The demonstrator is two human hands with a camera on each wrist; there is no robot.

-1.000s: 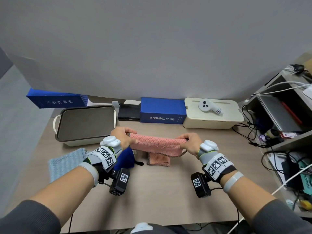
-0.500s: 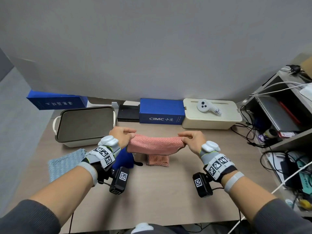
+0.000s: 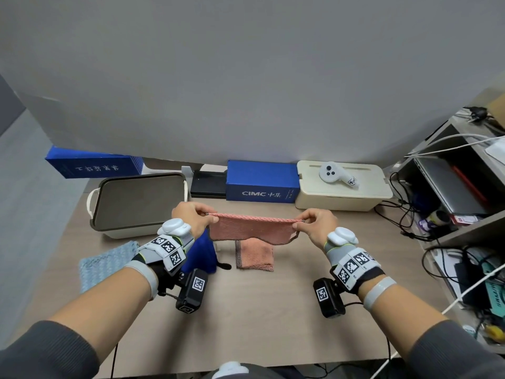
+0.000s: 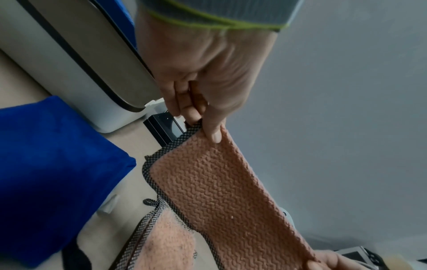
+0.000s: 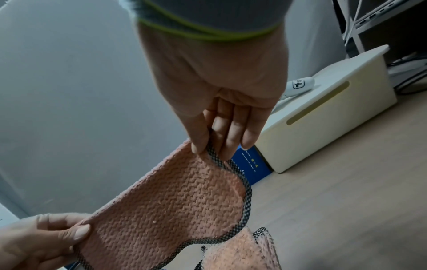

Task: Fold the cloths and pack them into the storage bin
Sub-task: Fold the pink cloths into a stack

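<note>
A pink cloth (image 3: 250, 229) was held in the air above the bench (image 3: 259, 310), stretched between both hands. The left hand (image 3: 191, 217) was pinched on its upper corner at 9 o'clock, and the right hand (image 3: 317, 224) was pinched on the corner at 3 o'clock, thumb against fingers in each wrist view. The top edge was pulled taut, probably so the cloth would hang flat and its mesh-trimmed edges could be matched for a fold. Below it, at 6 o'clock, a second pink cloth (image 3: 255, 255) lay folded on the bench. A blue cloth (image 3: 200, 255) lay just beside the left wrist, largely hidden by it. A light blue cloth (image 3: 105, 263) lay at 8 o'clock. The bin (image 3: 139, 203) stood at 10 o'clock with its lid seemingly on, so nothing inside could be seen. How many layers the held cloth had could not be told.
</note>
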